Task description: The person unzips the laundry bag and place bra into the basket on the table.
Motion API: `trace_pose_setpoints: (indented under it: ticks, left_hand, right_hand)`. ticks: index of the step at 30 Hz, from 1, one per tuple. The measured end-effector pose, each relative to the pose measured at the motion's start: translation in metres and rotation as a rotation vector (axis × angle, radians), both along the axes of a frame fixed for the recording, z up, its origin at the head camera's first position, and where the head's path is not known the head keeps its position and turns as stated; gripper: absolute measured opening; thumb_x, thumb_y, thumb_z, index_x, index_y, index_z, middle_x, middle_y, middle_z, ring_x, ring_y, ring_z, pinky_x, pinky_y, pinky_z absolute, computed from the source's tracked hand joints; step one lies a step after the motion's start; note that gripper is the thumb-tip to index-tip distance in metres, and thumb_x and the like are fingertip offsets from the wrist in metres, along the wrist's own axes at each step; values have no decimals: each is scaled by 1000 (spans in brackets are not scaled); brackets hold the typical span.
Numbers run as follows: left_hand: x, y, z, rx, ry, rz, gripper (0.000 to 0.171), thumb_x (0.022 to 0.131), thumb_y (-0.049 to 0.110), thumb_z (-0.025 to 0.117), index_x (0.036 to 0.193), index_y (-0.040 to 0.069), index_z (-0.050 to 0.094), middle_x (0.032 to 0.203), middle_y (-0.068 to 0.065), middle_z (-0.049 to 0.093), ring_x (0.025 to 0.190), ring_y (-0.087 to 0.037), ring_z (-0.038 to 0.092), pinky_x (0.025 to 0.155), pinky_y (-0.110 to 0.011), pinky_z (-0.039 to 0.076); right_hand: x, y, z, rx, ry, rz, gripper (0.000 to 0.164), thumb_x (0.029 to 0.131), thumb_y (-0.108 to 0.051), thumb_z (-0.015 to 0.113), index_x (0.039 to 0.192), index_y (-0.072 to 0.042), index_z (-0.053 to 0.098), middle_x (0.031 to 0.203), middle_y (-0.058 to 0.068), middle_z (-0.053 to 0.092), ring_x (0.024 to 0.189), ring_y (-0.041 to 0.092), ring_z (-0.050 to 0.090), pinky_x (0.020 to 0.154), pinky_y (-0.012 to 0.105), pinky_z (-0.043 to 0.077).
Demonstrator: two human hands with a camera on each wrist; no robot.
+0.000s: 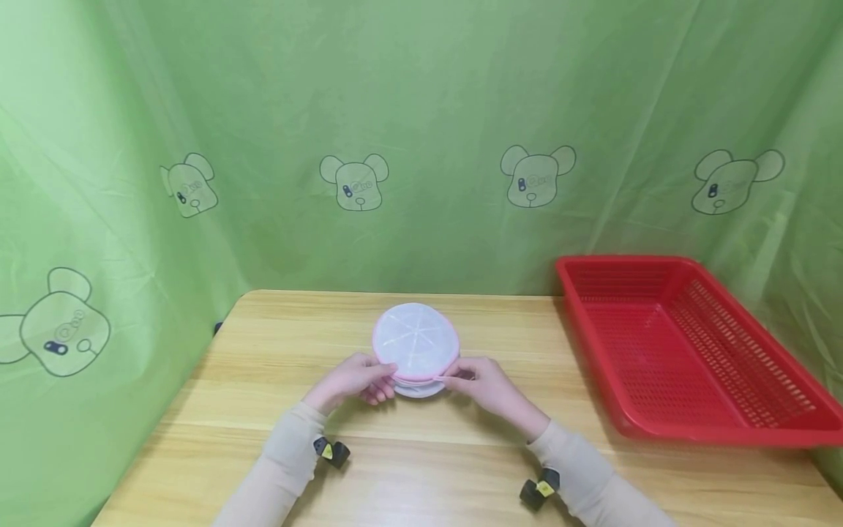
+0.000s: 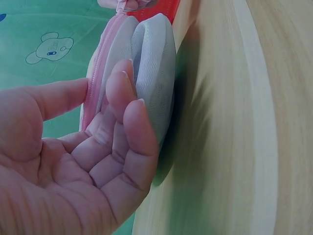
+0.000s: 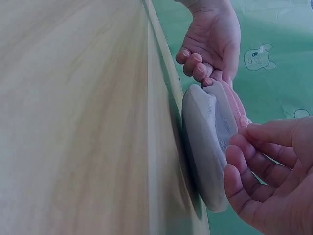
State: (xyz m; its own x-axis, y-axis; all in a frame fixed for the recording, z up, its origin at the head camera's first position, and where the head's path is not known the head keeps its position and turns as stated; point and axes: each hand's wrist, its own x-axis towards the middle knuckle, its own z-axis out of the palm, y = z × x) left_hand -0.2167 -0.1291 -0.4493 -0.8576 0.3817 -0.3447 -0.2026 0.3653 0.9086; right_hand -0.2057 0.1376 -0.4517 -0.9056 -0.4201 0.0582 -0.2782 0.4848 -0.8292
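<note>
A round white mesh laundry bag [image 1: 416,338] with a pink zipper rim is held tilted over the middle of the wooden table. On its near left edge, my left hand [image 1: 358,379] pinches the zippered rim between thumb and fingers. The pink zipper [image 2: 100,66] runs along the upper edge in the left wrist view, with the soft grey-white lower part [image 2: 157,73] bulging beneath it. My right hand [image 1: 486,384] is at the near right edge. Its thumb and forefinger pinch the zipper's pull end, seen closely in the right wrist view, while the other fingers [image 3: 235,159] lie loosely curled beside the mesh.
A red plastic basket [image 1: 596,366] with slotted walls stands on the table's right side. Green curtains [image 1: 435,88] with bear-head prints hang behind and at both sides. Pale wood tabletop [image 1: 290,322] surrounds the bag.
</note>
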Motion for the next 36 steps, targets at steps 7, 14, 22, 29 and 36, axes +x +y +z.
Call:
trace_pose_setpoints:
  ticks: [7, 14, 22, 29, 36]
  left_hand:
    - [-2, -1, -2, 20, 9, -9, 33, 98, 25, 56, 98, -7, 66, 72, -1, 69, 60, -8, 60, 58, -21, 55]
    - [-2, -1, -2, 30, 0, -1, 29, 97, 21, 55, 97, -7, 65, 71, -1, 68, 60, -8, 60, 58, -20, 55]
    - [-3, -2, -2, 33, -3, 10, 27, 97, 18, 55, 96, -6, 65, 71, -1, 67, 60, -7, 59, 58, -19, 54]
    - [-4, -3, -3, 35, -11, 13, 26, 97, 17, 55, 95, -7, 65, 70, 0, 66, 59, -7, 59, 57, -19, 54]
    - [-5, -3, -5, 34, -10, 12, 26, 97, 17, 55, 95, -6, 65, 69, 0, 66, 59, -7, 59, 57, -19, 53]
  right_hand:
    - [0, 0, 0, -7, -9, 3, 11, 88, -19, 69, 92, -9, 73, 87, 6, 73, 80, 24, 65, 70, 24, 54]
    - [0, 0, 0, -12, -24, 14, 12, 89, -20, 69, 92, -8, 73, 90, 13, 73, 80, 27, 65, 69, 23, 53]
    - [0, 1, 0, 9, -7, 7, 11, 89, -20, 68, 92, -11, 73, 90, 10, 73, 80, 22, 65, 71, 24, 53]
    - [0, 3, 5, 18, 10, -10, 9, 90, -19, 67, 90, -12, 74, 89, 6, 73, 77, 13, 63, 73, 25, 54]
    - [-1, 4, 5, 20, 4, -12, 9, 90, -19, 68, 90, -13, 74, 89, 8, 73, 76, 11, 61, 73, 25, 53]
